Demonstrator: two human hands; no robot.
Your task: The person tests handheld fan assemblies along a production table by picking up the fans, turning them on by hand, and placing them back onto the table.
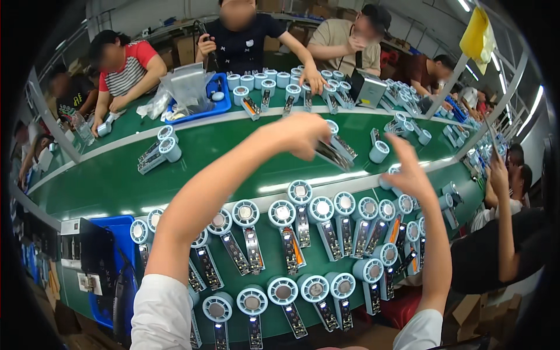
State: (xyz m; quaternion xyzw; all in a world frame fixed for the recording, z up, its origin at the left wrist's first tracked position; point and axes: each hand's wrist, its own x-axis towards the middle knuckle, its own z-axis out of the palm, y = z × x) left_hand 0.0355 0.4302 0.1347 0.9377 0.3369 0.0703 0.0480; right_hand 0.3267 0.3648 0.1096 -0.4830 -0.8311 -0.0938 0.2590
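Observation:
My left hand reaches over the green conveyor belt, fingers closed around a half-built handheld fan with its circuit board exposed; it is blurred by motion. Another such fan lies right beside it on the belt. To the right, my right hand is raised with its fingers apart and nothing visible in them, close to a light-blue fan head at the belt's edge. Below my arms, several light-blue fans lie in rows on the green bench, round heads mostly away from me and boards facing up, some with small lit lamps.
A blue tray with black cables and a white-fronted box stand at the left. Across the belt, co-workers handle more fans; one hand touches them beside a blue tray of plastic bags. A pair of fans lies on the belt's left.

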